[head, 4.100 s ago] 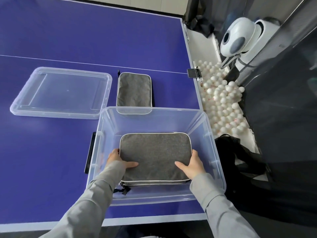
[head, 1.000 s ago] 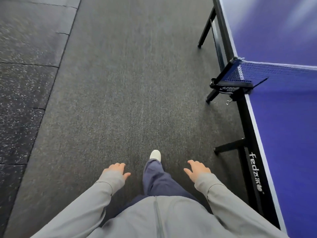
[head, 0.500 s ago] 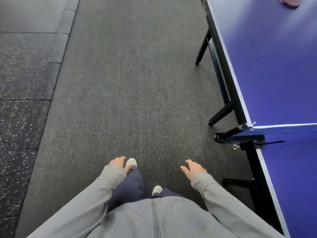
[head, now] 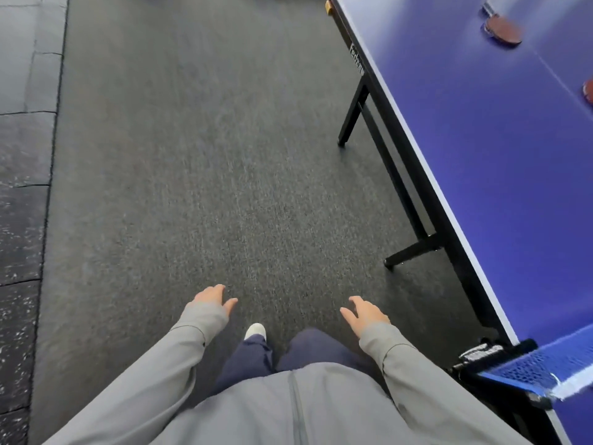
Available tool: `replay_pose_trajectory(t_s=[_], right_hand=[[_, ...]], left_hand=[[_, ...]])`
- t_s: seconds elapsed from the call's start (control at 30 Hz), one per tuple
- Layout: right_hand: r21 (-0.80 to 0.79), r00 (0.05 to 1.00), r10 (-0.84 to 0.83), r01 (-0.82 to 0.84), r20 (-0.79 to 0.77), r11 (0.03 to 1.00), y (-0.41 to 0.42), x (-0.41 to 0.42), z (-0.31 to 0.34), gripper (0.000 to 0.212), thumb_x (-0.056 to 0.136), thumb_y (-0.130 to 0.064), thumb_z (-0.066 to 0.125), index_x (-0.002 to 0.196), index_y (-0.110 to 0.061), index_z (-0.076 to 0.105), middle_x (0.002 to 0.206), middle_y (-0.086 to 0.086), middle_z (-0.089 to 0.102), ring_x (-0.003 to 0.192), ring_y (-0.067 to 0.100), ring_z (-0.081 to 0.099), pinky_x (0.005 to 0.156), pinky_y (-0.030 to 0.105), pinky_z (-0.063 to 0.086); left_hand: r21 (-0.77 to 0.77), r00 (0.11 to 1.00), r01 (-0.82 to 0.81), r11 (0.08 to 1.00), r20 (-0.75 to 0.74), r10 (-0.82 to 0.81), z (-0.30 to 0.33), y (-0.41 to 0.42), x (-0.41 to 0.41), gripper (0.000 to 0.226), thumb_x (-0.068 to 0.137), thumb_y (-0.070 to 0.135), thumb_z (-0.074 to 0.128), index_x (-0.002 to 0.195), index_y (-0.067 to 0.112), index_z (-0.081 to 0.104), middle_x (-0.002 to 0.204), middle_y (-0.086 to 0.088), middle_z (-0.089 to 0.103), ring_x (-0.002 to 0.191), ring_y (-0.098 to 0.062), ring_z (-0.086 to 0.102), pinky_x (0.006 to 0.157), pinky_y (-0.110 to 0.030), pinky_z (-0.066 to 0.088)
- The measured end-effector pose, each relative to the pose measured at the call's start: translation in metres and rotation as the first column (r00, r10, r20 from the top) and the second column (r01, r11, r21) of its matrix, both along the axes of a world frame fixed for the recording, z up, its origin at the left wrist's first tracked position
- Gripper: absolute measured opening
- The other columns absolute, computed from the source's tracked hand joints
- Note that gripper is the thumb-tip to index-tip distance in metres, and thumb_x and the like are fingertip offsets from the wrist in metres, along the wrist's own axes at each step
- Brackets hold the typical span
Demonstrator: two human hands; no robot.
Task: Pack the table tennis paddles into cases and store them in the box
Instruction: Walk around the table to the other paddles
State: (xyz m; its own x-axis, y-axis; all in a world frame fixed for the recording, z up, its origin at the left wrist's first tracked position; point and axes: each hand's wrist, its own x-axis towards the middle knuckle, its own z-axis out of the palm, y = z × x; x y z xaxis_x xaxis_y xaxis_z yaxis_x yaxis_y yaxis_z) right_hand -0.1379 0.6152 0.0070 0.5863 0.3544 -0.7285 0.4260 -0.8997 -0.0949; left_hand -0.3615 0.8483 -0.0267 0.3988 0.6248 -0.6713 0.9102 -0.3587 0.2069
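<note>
Fingers of your left hand [head: 210, 297] and right hand [head: 362, 313] hang loosely spread, holding nothing. Paddles [head: 502, 28] lie uncased near the table's [head: 481, 155] far corner; cases and box are out of view.

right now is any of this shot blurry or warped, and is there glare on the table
Head view: the paddles at top right are smeared by motion blur, and the net is soft; wide-angle distortion slants the table edge; a pale sheen of glare washes the blue top near the paddles; both hands and the carpet look fairly sharp.
</note>
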Motion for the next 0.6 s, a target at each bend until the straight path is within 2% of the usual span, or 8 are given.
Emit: replay_pose_trajectory(t_s=[0.2,0.43,0.6], right_hand=[[-0.001,1.0,-0.027,0.027,-0.016,1.0,0.091,0.058,-0.002,0.051,0.095,-0.048,0.039,0.139,-0.022,0.036,0.138,0.003,0.05,0.127,0.025,0.045,0.105,0.042,0.037],[0.029,0.998,-0.052,0.053,-0.032,0.998,0.197,0.172,-0.02,0.051,0.096,-0.046,0.038,0.14,-0.021,0.034,0.142,0.004,0.043,0.131,0.025,0.04,0.107,0.041,0.034],[0.036,0.999,-0.029,0.03,-0.029,0.999,0.276,0.254,-0.014,0.049,0.097,-0.046,0.037,0.14,-0.021,0.035,0.142,0.005,0.042,0.132,0.026,0.039,0.106,0.04,0.032]], left_hand=[[-0.028,0.997,0.065,0.998,-0.04,-0.066,-0.001,0.077,0.055,0.053,0.094,0.046,0.045,0.138,0.017,0.04,0.137,-0.006,0.049,0.127,-0.025,0.046,0.105,-0.037,0.038],[-0.056,0.987,0.025,0.998,-0.156,-0.034,-0.018,0.181,0.137,0.054,0.094,0.048,0.044,0.139,0.018,0.039,0.139,-0.004,0.047,0.128,-0.023,0.045,0.106,-0.036,0.037],[-0.038,0.996,0.052,0.998,-0.072,-0.055,0.0,0.256,0.244,0.055,0.094,0.047,0.045,0.14,0.017,0.039,0.14,-0.006,0.046,0.129,-0.025,0.044,0.107,-0.036,0.035]])
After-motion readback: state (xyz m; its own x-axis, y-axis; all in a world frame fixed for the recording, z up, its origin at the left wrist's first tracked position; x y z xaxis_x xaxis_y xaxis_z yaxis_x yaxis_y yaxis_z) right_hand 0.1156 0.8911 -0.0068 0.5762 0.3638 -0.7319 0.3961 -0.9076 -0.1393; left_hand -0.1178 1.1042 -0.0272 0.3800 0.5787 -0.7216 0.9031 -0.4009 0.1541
